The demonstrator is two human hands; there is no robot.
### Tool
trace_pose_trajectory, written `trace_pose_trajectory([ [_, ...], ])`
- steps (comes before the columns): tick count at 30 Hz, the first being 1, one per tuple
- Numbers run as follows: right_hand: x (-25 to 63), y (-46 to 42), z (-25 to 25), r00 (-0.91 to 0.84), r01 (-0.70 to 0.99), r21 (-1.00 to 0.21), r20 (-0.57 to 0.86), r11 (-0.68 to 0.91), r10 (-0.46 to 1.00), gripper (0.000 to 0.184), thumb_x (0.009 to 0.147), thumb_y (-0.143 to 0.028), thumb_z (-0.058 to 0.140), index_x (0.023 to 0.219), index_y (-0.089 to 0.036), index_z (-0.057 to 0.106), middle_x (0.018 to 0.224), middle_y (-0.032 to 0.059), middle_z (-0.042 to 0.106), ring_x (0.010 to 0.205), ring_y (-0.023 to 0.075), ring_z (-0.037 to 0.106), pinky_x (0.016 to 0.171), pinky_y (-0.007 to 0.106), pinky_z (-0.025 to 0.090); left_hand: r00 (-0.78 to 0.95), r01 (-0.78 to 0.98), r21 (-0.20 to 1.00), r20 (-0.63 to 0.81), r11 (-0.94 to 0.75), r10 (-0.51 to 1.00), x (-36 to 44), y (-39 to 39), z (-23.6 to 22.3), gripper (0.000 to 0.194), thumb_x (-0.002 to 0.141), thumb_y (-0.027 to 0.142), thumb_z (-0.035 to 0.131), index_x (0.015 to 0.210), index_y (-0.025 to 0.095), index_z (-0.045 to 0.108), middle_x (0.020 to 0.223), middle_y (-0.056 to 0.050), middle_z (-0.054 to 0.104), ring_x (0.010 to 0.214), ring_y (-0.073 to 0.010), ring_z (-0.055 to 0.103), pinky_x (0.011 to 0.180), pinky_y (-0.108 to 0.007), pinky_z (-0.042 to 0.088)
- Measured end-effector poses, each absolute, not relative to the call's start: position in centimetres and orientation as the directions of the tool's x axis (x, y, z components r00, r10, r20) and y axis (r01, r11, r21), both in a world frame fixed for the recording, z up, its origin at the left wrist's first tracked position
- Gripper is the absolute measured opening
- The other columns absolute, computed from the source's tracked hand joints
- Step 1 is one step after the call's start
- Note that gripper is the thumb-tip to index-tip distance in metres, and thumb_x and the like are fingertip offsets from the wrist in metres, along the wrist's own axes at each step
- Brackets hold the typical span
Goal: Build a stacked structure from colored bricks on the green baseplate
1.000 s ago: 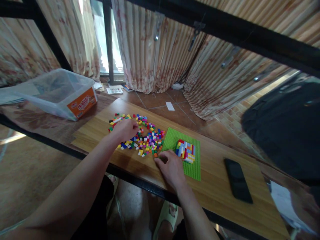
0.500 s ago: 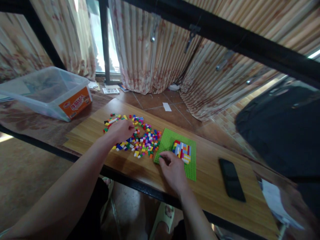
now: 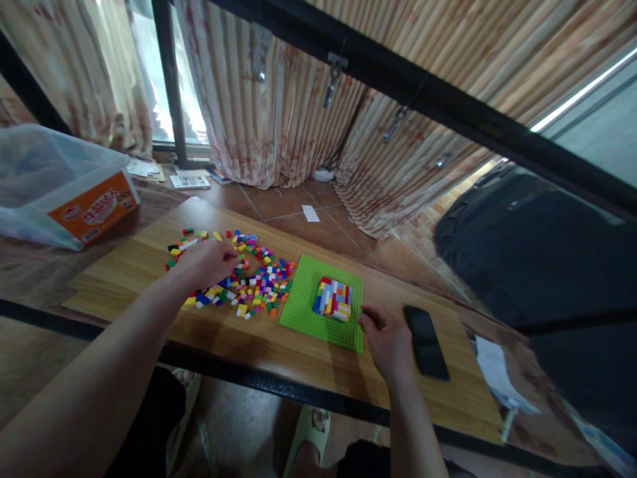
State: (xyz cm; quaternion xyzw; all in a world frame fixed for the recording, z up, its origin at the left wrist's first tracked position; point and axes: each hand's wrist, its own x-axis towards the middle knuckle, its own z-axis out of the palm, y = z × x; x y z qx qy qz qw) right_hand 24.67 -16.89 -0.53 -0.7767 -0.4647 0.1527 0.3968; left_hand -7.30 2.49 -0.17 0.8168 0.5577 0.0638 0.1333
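My left hand (image 3: 215,260) is over a scattered pile of small colourful toy bricks (image 3: 271,282), fingers curled together. What they pinch, if anything, is hidden. Beside the pile lies a green studded baseplate (image 3: 298,309). On it sits a low block built of red, white, blue and yellow bricks (image 3: 334,299). My right hand (image 3: 388,338) is at the baseplate's right edge, thumb and fingertips closed on a small dark toy brick (image 3: 363,311). It is apart from the built block.
On the wooden table (image 3: 318,362), a black phone (image 3: 426,342) lies right of my right hand. A clear plastic bin (image 3: 64,192) with an orange label stands at the far left. A dark metal bar (image 3: 398,86) crosses above, before striped curtains (image 3: 279,119).
My right hand has moved right, from the baseplate's near left part, past the built block, to its right edge. My left hand stays over the pile. The view has shifted right.
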Motion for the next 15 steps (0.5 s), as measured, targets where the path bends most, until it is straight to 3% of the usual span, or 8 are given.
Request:
trace_pose_trajectory([
  [7, 25.2, -16.9, -3.0, 0.489, 0.548, -0.778, 0.001, -0.307, 0.872, 0.023, 0.077, -0.031, 0.057, 0.091, -0.018, 0.068, 0.085, 0.0086, 0.073, 0.080, 0.0250, 0.070, 0.071, 0.037, 0.054, 0.400, 0.887, 0.275, -0.058, -0.370, 0.915, -7.4, 2.8, -0.4, 0.039, 0.081, 0.043, 0.042, 0.083, 0.020, 0.073, 0.085, -0.010, 0.073, 0.081, -0.0272, 0.065, 0.067, -0.033, 0.043],
  [15, 24.1, -16.5, -1.9, 0.459, 0.605, -0.747, 0.046, -0.275, 0.887, 0.019, 0.073, -0.030, 0.059, 0.083, -0.019, 0.072, 0.082, 0.0063, 0.074, 0.076, 0.0229, 0.068, 0.074, 0.035, 0.051, 0.368, 0.882, 0.340, -0.062, -0.327, 0.928, -7.6, 3.0, -0.7, 0.039, 0.078, 0.046, 0.043, 0.082, 0.020, 0.072, 0.085, -0.012, 0.072, 0.081, -0.0301, 0.064, 0.069, -0.035, 0.043],
])
